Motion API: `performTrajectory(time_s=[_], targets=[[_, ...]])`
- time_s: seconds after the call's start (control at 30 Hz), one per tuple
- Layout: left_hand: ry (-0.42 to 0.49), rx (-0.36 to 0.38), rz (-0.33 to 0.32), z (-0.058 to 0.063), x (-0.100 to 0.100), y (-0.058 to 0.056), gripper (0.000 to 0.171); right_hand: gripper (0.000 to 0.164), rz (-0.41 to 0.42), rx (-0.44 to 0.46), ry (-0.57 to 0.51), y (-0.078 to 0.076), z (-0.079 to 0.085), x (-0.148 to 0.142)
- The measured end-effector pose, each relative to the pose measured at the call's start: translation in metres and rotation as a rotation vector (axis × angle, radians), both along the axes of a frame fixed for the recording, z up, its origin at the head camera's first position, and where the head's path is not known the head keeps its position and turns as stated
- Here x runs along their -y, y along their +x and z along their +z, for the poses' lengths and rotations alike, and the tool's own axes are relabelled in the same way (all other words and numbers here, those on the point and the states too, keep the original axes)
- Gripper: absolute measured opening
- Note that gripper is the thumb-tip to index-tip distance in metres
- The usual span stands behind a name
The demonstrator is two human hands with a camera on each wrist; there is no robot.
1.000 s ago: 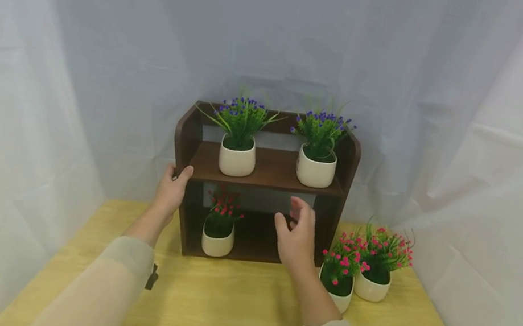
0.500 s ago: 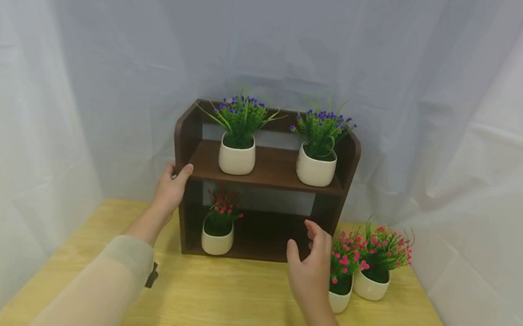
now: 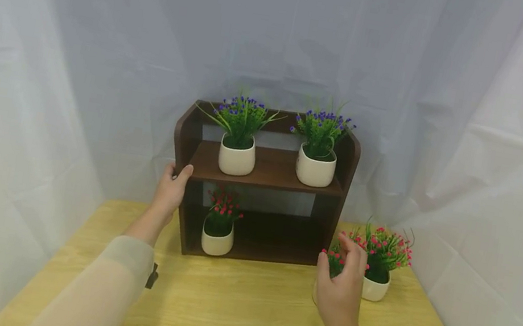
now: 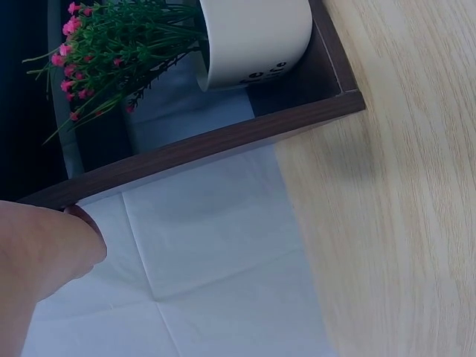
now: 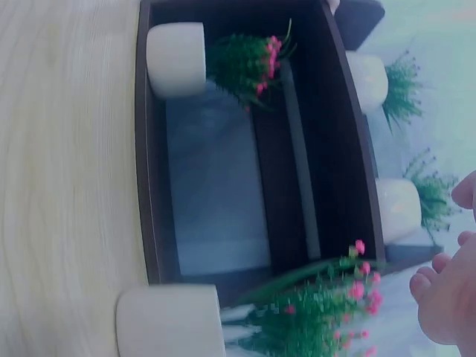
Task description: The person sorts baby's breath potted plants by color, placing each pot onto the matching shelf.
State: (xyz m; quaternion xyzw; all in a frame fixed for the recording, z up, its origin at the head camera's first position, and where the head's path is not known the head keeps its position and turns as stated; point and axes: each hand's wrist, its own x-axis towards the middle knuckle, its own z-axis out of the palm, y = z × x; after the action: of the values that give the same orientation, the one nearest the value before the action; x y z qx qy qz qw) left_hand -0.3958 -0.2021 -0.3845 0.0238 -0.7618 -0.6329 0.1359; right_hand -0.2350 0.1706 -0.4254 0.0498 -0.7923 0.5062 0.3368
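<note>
My left hand (image 3: 171,191) grips the left side panel of a dark brown two-tier wooden shelf (image 3: 271,166), its thumb at the front edge near the middle board. My right hand (image 3: 343,289), thumb and fingers parted and slightly bent, hovers in front of the nearer pink-flowered potted plant (image 3: 332,261) on the table. That plant is largely hidden behind the hand in the head view; its white pot (image 5: 169,321) shows in the right wrist view, apart from the fingers. A red-flowered potted plant (image 3: 216,241) stands at the left of the lower tier.
Two purple-flowered potted plants, one left (image 3: 236,160) and one right (image 3: 316,169), stand on the upper tier. Another pink-flowered potted plant (image 3: 376,289) is at the far right of the wood-grain table (image 3: 226,313). Pale sheeting (image 3: 284,28) hangs behind and on both sides.
My right hand has drawn away from the shelf's lower tier and moved right, to the front of the nearer pink-flowered plant. The left hand keeps its hold on the shelf.
</note>
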Motion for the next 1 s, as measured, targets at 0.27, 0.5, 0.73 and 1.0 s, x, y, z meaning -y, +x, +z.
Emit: performTrajectory(time_s=[0.27,0.5,0.73,1.0], targets=[[-0.016,0.028,-0.004,0.0,0.001,0.001,0.067,0.065,-0.082,0.067,0.048,0.005,-0.007,-0.029],[-0.015,0.028,-0.007,0.002,0.001,0.001,0.07,0.099,-0.089,0.193,0.07,0.006,-0.013,-0.05],[0.005,0.018,-0.042,0.001,0.003,0.0,0.073,0.123,-0.018,0.399,0.075,0.002,-0.03,-0.061],[0.002,0.016,-0.035,0.001,0.002,0.0,0.071,0.139,0.032,0.406,-0.04,-0.008,-0.057,-0.061]])
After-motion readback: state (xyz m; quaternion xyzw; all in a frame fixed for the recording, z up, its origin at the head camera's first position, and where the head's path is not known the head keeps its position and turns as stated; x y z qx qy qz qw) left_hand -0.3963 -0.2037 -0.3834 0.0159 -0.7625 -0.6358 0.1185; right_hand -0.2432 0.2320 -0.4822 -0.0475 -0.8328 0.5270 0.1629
